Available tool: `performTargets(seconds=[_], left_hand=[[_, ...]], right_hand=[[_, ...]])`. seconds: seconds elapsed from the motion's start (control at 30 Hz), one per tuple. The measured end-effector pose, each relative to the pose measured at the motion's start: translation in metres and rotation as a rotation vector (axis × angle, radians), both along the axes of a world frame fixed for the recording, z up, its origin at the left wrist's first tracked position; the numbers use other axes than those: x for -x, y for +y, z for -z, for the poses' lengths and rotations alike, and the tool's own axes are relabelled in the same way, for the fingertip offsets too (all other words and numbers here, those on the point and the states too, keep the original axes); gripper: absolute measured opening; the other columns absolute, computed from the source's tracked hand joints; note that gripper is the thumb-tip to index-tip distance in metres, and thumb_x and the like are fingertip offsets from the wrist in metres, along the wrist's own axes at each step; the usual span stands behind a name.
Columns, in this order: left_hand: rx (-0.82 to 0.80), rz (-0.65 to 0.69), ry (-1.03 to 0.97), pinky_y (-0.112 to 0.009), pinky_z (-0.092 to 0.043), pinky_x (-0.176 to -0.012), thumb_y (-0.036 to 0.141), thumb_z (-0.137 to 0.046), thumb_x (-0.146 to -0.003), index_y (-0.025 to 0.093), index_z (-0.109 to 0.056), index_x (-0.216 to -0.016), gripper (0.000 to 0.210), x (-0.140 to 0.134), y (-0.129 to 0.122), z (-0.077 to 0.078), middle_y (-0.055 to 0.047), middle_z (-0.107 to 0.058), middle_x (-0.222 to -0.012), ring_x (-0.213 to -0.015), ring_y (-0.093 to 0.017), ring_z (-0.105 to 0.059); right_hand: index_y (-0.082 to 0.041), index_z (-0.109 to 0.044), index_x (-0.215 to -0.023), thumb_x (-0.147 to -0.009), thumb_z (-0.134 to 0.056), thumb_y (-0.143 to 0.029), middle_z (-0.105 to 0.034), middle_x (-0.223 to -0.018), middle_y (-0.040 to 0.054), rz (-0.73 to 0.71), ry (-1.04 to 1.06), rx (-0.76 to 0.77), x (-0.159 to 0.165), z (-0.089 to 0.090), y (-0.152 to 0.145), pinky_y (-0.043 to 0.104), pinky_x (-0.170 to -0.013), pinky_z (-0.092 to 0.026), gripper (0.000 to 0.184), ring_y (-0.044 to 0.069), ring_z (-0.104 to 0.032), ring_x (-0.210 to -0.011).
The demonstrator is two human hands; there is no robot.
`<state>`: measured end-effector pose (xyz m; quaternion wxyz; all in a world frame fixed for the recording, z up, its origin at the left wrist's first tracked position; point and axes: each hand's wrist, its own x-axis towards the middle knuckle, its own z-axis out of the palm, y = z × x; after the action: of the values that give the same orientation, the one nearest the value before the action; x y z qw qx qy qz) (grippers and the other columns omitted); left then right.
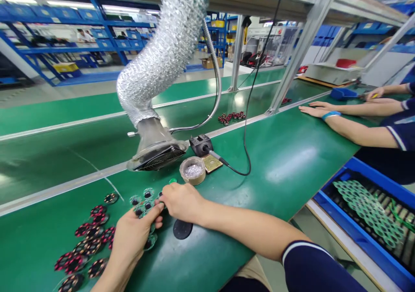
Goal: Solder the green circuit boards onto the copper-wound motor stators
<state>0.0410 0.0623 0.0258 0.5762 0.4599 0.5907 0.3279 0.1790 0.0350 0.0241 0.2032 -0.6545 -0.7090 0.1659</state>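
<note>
A panel of joined green ring-shaped circuit boards (144, 203) is gripped in my left hand (131, 231), thumb on top and fingers beneath. My right hand (183, 202) pinches the panel's right end, its fingertips close to my left thumb. The fingers partly cover the boards, so the exact spot of the right pinch is hidden. Below my right wrist lies a flat black disc (182, 229) on the green bench. To the left of my left hand, several round wound coils (92, 232) in black, copper and red lie in a loose pile.
A fume extractor hood (157, 151) hangs ahead. Beside it are a soldering iron (216, 155) in its stand, a sponge tray (212, 163) and a tape roll (193, 170) holding silvery bits. A blue bin (327, 188) with more panels stands right. Other people's arms (356, 115) rest farther along.
</note>
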Motion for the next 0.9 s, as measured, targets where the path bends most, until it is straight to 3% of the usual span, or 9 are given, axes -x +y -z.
performTargets(seconds=[0.13,0.27,0.37,0.47,0.57,0.73,0.83,0.9], left_hand=[[-0.054,0.122,0.002,-0.022,-0.048,-0.048,0.044,-0.082,-0.049,0.012,-0.062,-0.081,0.049,0.000,0.001,0.003,0.002,-0.064,-0.060,-0.049,-0.010,-0.056],[-0.209,0.263,-0.071,-0.018,-0.041,-0.044,0.046,-0.072,-0.069,0.017,-0.051,-0.084,0.039,0.002,-0.011,0.003,0.007,-0.056,-0.057,-0.044,-0.007,-0.050],[-0.163,0.266,-0.106,-0.020,-0.045,-0.046,0.040,-0.073,-0.070,0.018,-0.051,-0.088,0.036,0.002,-0.018,0.004,0.006,-0.058,-0.059,-0.047,-0.009,-0.055],[-0.080,0.354,-0.190,-0.024,-0.052,-0.048,0.036,-0.073,-0.071,0.017,-0.054,-0.090,0.033,0.003,-0.015,0.009,0.003,-0.062,-0.059,-0.049,-0.014,-0.062],[-0.051,0.461,-0.291,-0.024,-0.054,-0.050,0.041,-0.069,-0.078,0.016,-0.055,-0.091,0.032,0.006,-0.010,0.015,0.000,-0.063,-0.062,-0.052,-0.013,-0.064],[-0.129,0.225,-0.148,-0.021,-0.049,-0.042,0.055,-0.074,-0.072,0.015,-0.060,-0.093,0.048,0.006,-0.018,0.006,-0.004,-0.066,-0.072,-0.053,-0.014,-0.064],[-0.089,0.170,-0.034,-0.022,-0.048,-0.041,0.056,-0.080,-0.059,0.015,-0.063,-0.082,0.050,0.009,-0.017,-0.001,-0.003,-0.066,-0.065,-0.051,-0.016,-0.063],[-0.061,0.136,0.044,-0.023,-0.047,-0.043,0.055,-0.083,-0.052,0.016,-0.066,-0.082,0.052,0.012,-0.008,0.002,-0.003,-0.068,-0.063,-0.048,-0.016,-0.060]], right_hand=[[-0.014,-0.063,-0.105,-0.096,-0.059,-0.039,-0.066,-0.102,0.0044,-0.019,-0.053,-0.048,-0.006,0.007,0.001,0.036,-0.083,-0.057,0.027,0.015,-0.065,-0.091],[-0.017,-0.067,-0.098,-0.099,-0.050,-0.034,-0.069,-0.101,0.0068,-0.057,0.003,-0.189,-0.015,0.006,-0.010,0.035,-0.084,-0.055,0.024,0.018,-0.066,-0.096],[-0.016,-0.065,-0.113,-0.100,-0.040,-0.042,-0.068,-0.113,0.0143,-0.043,0.142,-0.317,-0.026,0.006,-0.012,0.036,-0.082,-0.055,0.038,0.020,-0.067,-0.092],[-0.020,-0.067,-0.110,-0.093,-0.052,-0.054,-0.071,-0.081,0.0043,-0.164,0.304,-0.328,-0.037,0.010,-0.005,0.028,-0.058,-0.052,0.041,0.015,-0.062,-0.058],[-0.021,-0.067,-0.094,-0.090,-0.059,-0.049,-0.066,-0.065,0.0004,-0.170,0.413,-0.333,-0.036,0.015,-0.002,0.025,-0.050,-0.048,0.030,0.014,-0.061,-0.051],[-0.021,-0.066,-0.084,-0.091,-0.055,-0.040,-0.071,-0.080,0.0072,-0.032,0.371,-0.342,-0.015,0.008,-0.014,0.030,-0.071,-0.055,0.023,0.017,-0.067,-0.073],[-0.020,-0.064,-0.079,-0.092,-0.056,-0.031,-0.071,-0.081,0.0053,0.045,0.298,-0.282,-0.009,0.000,-0.010,0.027,-0.080,-0.054,0.018,0.015,-0.068,-0.082],[-0.020,-0.065,-0.082,-0.092,-0.062,-0.033,-0.070,-0.078,0.0007,0.062,0.280,-0.225,-0.012,-0.002,-0.002,0.023,-0.076,-0.054,0.016,0.012,-0.068,-0.077]])
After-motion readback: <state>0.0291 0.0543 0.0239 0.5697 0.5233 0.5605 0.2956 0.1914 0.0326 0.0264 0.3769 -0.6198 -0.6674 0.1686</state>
